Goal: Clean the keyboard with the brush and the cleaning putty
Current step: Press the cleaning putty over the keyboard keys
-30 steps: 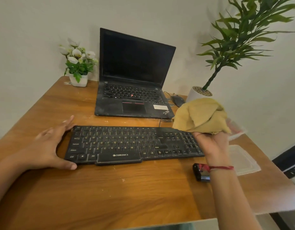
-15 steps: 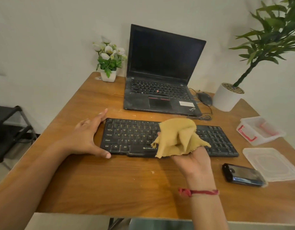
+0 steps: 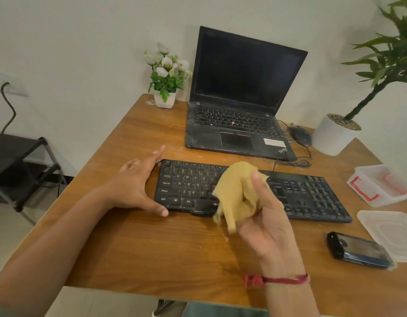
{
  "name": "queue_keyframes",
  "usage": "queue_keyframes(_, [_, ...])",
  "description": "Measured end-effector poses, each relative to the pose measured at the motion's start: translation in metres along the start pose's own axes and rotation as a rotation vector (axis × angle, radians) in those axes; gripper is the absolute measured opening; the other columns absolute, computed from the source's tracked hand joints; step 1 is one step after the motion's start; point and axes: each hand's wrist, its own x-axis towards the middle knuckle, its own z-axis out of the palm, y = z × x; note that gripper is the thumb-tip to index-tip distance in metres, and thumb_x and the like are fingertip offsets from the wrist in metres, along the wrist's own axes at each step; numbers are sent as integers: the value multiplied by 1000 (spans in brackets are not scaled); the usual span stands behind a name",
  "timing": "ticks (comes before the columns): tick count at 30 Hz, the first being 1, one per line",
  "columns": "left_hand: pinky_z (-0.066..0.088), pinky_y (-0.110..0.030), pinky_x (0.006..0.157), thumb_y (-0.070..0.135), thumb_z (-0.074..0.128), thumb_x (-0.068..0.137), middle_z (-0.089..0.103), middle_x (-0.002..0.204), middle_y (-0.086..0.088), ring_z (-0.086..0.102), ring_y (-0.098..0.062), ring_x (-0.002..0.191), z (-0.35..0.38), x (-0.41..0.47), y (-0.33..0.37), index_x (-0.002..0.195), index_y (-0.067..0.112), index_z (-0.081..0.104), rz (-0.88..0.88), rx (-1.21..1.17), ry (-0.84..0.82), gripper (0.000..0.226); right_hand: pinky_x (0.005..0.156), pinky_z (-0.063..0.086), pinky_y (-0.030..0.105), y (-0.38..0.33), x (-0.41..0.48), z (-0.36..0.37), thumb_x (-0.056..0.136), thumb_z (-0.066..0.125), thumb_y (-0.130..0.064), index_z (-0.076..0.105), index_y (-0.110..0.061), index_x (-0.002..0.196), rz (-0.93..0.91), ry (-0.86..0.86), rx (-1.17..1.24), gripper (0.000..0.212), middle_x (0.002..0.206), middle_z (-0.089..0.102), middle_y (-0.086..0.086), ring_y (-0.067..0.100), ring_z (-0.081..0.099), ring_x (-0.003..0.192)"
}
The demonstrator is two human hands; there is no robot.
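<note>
Currently keyboard (image 3: 300, 197) lies long axis left-right; left hand (image 3: 136, 186), fingers spread, braces its left end, right hand (image 3: 268, 223) pinches yellow cleaning putty (image 3: 236, 195) raised over its left-centre keys, nearer for pressing down.

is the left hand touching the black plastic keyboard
Touching. The head view shows the left hand bracing the left end of the black plastic keyboard, thumb against its front corner.

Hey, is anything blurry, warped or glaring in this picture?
Head view: cloth and right hand look slightly soft, likely from motion; its wide lens bows the table edges and leans the laptop; lighting soft and even, faint sheen on the phone.
</note>
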Motion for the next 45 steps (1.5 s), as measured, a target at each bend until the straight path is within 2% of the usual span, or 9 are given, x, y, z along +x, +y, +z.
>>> queue_keyframes(3, [-6, -29, 110, 86, 64, 35, 3, 158, 9, 0, -22, 145, -2, -2, 2, 132, 55, -25, -12, -28, -19, 136, 60, 57, 36, 12, -3, 5, 66, 76, -13, 65, -18, 97, -33, 125, -451, 33, 78, 74, 0, 16, 71, 72])
queue_keyframes(8, [-10, -23, 105, 83, 62, 34, 3, 157, 11, -1, 2, 129, -5, -5, 8, 143, 41, -23, 8, -43, -9, 144, 88, 48, 31, 22, 3, 21, 80, 71, -11, 54, -33, 113, -253, 167, -736, 43, 106, 61, -14, 4, 57, 97])
queue_keyframes(13, [-10, -29, 112, 87, 62, 36, 6, 157, 11, 1, -10, 143, -1, -1, 0, 142, 40, -26, 39, -20, 2, 145, 57, 35, 2, -7, 43, 50, 90, 58, -13, 46, -32, 89, -551, -9, -1393, 22, 80, 45, -25, -4, 46, 73])
queue_keyframes(18, [-11, -35, 116, 92, 59, 34, 9, 159, 9, 3, -12, 145, 1, 4, -4, 139, 40, -33, 34, -45, -9, 149, 62, 37, 19, -8, 98, 78, 88, 57, -11, 52, -27, 77, -644, -298, -2000, 20, 72, 54, -11, 12, 53, 76])
queue_keyframes(21, [-9, -40, 118, 92, 61, 32, 12, 158, 8, 5, -16, 146, 2, 6, -5, 139, 42, -31, 32, -73, 8, 149, 70, 39, 28, 10, 117, 95, 88, 59, -14, 48, -23, 68, -562, -484, -2090, 24, 74, 52, -7, 14, 50, 78])
queue_keyframes(28, [-1, -38, 118, 90, 63, 29, 31, 145, 8, 24, -15, 137, 0, 5, -3, 140, 28, 9, 14, -66, 58, 138, 62, 33, 26, 37, 143, 104, 85, 53, -1, 36, -24, 57, -527, -753, -2255, 40, 64, 41, -9, 16, 46, 69])
queue_keyframes(36, [-5, -39, 115, 86, 68, 29, 12, 158, -2, 3, -28, 145, 2, 5, 0, 134, 44, -37, -63, -92, 14, 154, 55, 36, 25, 4, 154, 99, 86, 56, -7, 50, -14, 64, -302, -763, -2332, 24, 65, 50, -2, 16, 48, 65])
queue_keyframes(40, [2, -44, 118, 92, 63, 28, 24, 152, 4, 18, -22, 141, 2, 7, -4, 145, 33, -4, -20, -58, 56, 148, 54, 36, 13, 21, 152, 100, 81, 52, 6, 49, -15, 61, -301, -724, -2046, 30, 65, 52, -4, 8, 47, 62])
queue_keyframes(45, [7, -42, 117, 88, 64, 28, 30, 144, 12, 21, -16, 136, 0, 6, -1, 141, 32, 9, -9, -53, 55, 137, 54, 35, 22, 12, 155, 112, 82, 54, 2, 51, -11, 72, -226, -795, -2253, 16, 68, 46, -3, 12, 44, 63])
